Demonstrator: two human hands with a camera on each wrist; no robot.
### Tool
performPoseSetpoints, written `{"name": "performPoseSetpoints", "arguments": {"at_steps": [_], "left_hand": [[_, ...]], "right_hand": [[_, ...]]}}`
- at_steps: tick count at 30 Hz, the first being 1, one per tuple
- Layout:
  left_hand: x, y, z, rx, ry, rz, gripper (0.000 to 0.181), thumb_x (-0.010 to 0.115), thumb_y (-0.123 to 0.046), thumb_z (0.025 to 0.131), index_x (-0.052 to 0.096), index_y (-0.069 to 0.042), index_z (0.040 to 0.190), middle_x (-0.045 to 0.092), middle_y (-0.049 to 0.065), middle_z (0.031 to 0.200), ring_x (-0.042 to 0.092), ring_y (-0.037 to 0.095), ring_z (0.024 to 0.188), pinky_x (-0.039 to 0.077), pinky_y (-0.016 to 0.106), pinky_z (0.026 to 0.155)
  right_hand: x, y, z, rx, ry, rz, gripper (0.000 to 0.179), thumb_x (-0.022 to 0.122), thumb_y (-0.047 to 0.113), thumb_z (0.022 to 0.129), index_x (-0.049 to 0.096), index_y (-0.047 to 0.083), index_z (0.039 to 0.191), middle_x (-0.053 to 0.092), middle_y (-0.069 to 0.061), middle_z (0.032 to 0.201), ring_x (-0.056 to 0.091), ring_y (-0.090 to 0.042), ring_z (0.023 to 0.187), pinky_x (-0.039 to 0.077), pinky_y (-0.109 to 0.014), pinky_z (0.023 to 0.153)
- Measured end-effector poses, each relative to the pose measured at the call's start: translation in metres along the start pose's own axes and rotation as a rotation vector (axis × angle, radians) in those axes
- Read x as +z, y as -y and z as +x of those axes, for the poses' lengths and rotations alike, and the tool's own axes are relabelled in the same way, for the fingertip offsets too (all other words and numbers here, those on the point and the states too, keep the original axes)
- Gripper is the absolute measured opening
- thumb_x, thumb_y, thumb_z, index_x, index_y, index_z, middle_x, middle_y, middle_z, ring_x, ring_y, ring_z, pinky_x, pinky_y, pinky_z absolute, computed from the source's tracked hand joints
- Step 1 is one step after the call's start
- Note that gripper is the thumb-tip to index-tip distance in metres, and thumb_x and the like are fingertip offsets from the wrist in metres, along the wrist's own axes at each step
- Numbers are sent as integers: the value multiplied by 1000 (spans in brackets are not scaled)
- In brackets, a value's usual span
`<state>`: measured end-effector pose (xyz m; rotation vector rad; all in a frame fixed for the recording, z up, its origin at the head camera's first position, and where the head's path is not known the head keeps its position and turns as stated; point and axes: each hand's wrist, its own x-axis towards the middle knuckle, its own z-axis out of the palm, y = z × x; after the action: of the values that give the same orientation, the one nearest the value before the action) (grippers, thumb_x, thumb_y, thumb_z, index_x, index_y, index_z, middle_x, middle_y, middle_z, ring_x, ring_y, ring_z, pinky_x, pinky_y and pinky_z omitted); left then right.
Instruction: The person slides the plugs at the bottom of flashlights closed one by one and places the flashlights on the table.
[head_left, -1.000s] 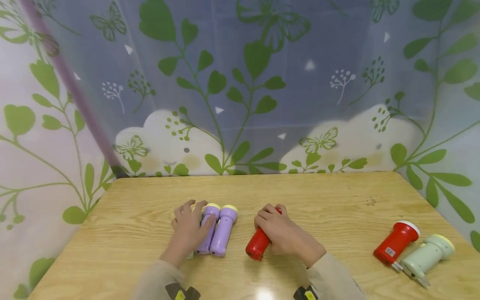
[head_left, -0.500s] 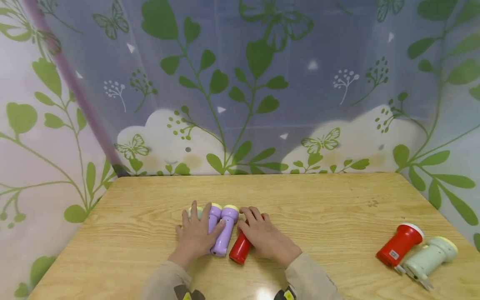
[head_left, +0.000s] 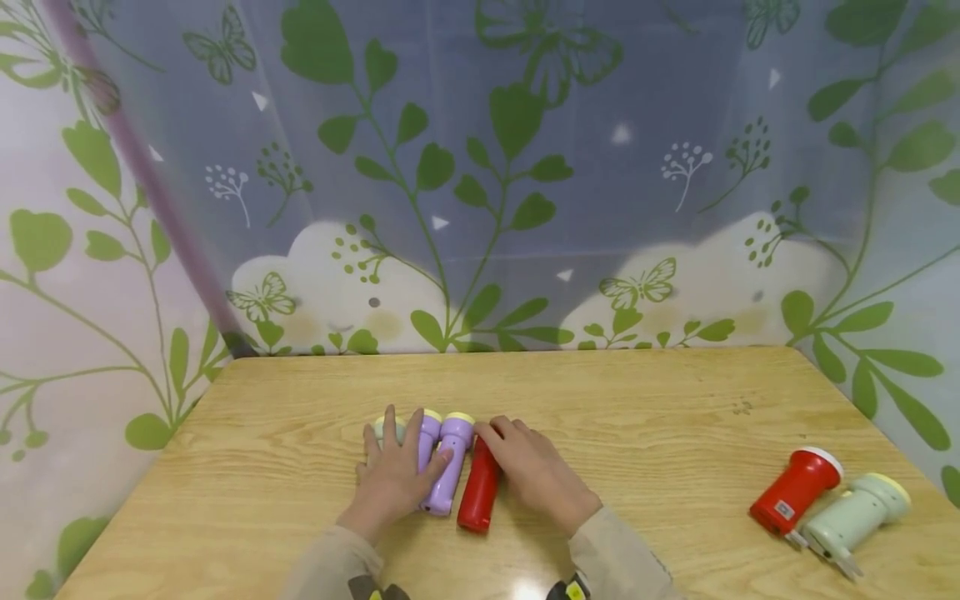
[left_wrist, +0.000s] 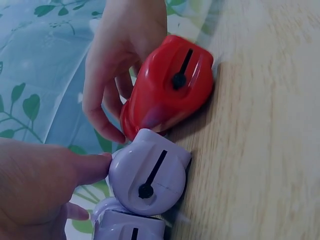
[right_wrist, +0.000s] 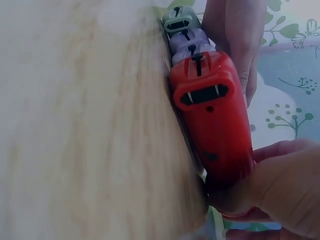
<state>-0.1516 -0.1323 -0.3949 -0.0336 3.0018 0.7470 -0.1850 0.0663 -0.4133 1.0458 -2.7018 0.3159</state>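
Observation:
Three flashlights lie side by side under my left hand (head_left: 397, 479): a pale green flashlight (head_left: 400, 431), partly hidden, a purple flashlight (head_left: 427, 437) and a second purple flashlight (head_left: 450, 475). The left fingers are spread over them, and the thumb touches the nearer purple one in the left wrist view. My right hand (head_left: 536, 471) holds a red flashlight (head_left: 477, 500) by its head end, just right of the purple pair. In the right wrist view, the thumb and fingers go round the far end of the red flashlight (right_wrist: 220, 135), its folding plug facing the camera.
At the right side of the wooden table (head_left: 637, 417) lie another red flashlight (head_left: 797, 490) and another pale green flashlight (head_left: 855, 517), close together with their plug prongs out. A leaf-printed curtain (head_left: 480, 208) stands behind the table.
The right hand has brought the red flashlight leftward up beside the purple ones. The left hand has shifted right, its fingers spreading over the row.

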Motion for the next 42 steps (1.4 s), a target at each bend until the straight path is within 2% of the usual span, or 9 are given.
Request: {"name": "performPoseSetpoints", "arguments": {"at_steps": [7,12,21,25,30,33,35,38,42], "left_hand": [[2,-1,-1,-10,-2,-3,74,51,-50,96,27,-9,152,6,30,156,4,61,136,19,81,94],[2,-2,-2,-16,-1,-7,74,52,-50,96,27,-10,152,5,30,156,3,61,136,19,81,94],[4,-1,-3,-30,17,-12,75,52,-49,96,24,-9,153,3,31,156,-1,62,135,17,82,93],[4,-2,-3,-33,11,1,73,51,-48,97,24,-10,153,3,30,156,-3,59,137,15,81,95],[6,-9,-5,35,-64,21,69,54,-46,96,32,-9,150,9,30,155,0,58,138,13,81,95],[8,-15,-6,65,-92,34,74,57,-51,92,35,-9,149,11,29,156,1,58,138,12,81,96],[13,-19,-7,66,-90,43,79,59,-57,89,35,-11,149,11,28,156,0,58,138,10,81,96],[19,-22,-8,60,-75,50,84,60,-61,86,34,-13,150,12,26,157,-2,57,139,6,81,97],[20,-23,-8,50,-44,76,84,58,-62,87,32,-15,151,11,26,157,-4,57,139,4,81,97]], "right_hand": [[3,4,0,44,-22,26,58,68,-8,81,48,10,133,58,-11,119,60,-28,100,55,-42,73],[5,5,2,58,-57,61,57,65,-12,80,48,7,131,60,-14,114,61,-29,97,56,-42,72],[7,6,4,92,-82,59,50,62,-10,84,49,4,130,62,-16,111,62,-30,97,57,-40,74],[5,5,5,116,-56,81,52,63,-8,84,48,4,132,62,-16,114,61,-31,100,56,-41,78],[-16,-12,-1,205,25,145,67,70,-12,76,45,4,136,58,-18,120,58,-37,106,54,-47,82],[-40,-36,-15,266,68,144,71,74,-14,70,47,3,134,57,-22,121,58,-40,104,54,-49,79],[-59,-59,-32,310,99,134,68,75,-13,70,50,2,131,57,-24,121,59,-42,103,53,-50,78],[-88,-100,-70,358,125,90,58,77,-8,71,54,-1,124,59,-27,117,60,-43,99,53,-52,76],[-118,-151,-129,426,165,55,48,77,-7,71,58,-3,115,60,-31,108,59,-47,93,51,-53,72]]}}
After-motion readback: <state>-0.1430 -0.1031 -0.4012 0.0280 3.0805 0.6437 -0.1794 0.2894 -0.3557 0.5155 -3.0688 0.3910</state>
